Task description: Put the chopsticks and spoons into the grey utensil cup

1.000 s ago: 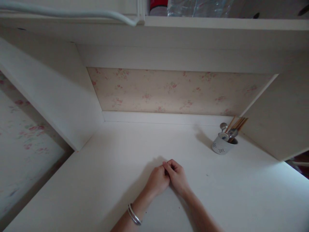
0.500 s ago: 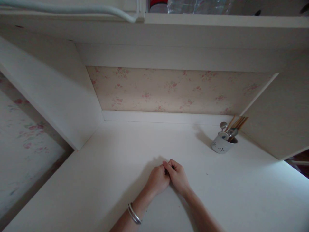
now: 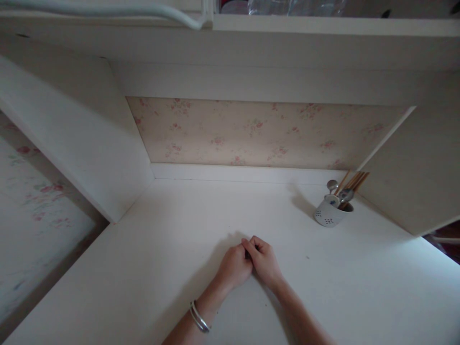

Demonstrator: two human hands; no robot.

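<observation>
Both of my hands rest together on the white tabletop [image 3: 151,268] near its front middle. My left hand [image 3: 233,266], with silver bangles [image 3: 199,317] on the wrist, is curled closed and touches my right hand [image 3: 265,262]. The right hand is also curled, its fingers laid over the left fingertips. A small dark spot shows between the two hands; I cannot make out what it is. A white perforated utensil cup [image 3: 328,214] with spoons and chopsticks stands to the far right, well away from both hands.
White panels wall in the desk on the left [image 3: 82,143] and right [image 3: 413,182]. Floral wallpaper [image 3: 258,132] covers the back. A shelf [image 3: 323,24] overhead carries a white cable [image 3: 108,10] and some containers.
The hands have stayed together in the same spot. Only the view has tilted slightly.
</observation>
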